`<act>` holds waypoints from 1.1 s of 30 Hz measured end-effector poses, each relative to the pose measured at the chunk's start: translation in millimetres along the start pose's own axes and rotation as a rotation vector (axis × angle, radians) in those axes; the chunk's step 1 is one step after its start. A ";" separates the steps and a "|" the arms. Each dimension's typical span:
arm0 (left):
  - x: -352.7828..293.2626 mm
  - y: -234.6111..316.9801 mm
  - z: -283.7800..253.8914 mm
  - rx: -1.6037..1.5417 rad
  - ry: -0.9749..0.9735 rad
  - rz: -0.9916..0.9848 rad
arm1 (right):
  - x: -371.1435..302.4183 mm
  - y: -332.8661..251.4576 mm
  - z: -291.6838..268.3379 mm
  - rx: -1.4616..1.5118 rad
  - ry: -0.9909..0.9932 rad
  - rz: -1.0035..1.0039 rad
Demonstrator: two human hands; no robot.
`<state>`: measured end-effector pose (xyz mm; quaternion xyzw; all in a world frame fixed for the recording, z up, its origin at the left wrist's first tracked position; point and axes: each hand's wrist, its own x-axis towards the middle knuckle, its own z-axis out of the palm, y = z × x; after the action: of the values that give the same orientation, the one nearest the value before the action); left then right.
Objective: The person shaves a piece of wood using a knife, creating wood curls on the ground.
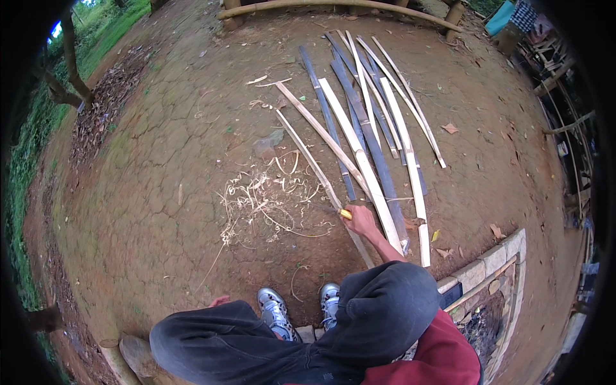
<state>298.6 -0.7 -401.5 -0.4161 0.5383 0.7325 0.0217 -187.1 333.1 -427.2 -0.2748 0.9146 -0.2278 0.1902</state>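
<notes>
My right hand is closed round the yellow handle of a tool that looks like a knife; its blade is too small to make out. Right beside it runs a narrow pale bamboo strip, which passes by the hand toward my right knee. Only a little of my left hand shows past my left knee, so its fingers are mostly hidden. Curly bamboo shavings lie heaped on the soil left of the strip. More split bamboo strips, some pale inside and some dark, spread out ahead and to the right.
Both my shoes rest on the dirt between my bent knees. A brick-edged pit borders my right side. At the far end is a low bamboo rail. Cracked earth stretches to the left, toward leaf litter and thin trunks.
</notes>
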 end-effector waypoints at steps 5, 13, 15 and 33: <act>2.0 6.4 -0.9 -0.047 -0.088 0.079 | 14.1 10.9 -7.3 0.188 -0.016 0.080; 15.2 40.9 -17.8 0.093 0.166 0.216 | 43.7 20.0 -14.6 0.656 -0.224 0.192; 21.1 73.2 -12.3 0.169 0.227 0.223 | 39.3 10.5 -23.1 0.767 -0.329 0.270; 30.6 473.0 120.9 -0.123 0.141 0.793 | 21.4 -194.9 -91.2 0.838 -0.553 -0.574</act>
<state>-19.3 -114.3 -47.4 -0.2258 0.6124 0.6847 -0.3243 -165.8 203.7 -255.2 -0.4622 0.5516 -0.5327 0.4454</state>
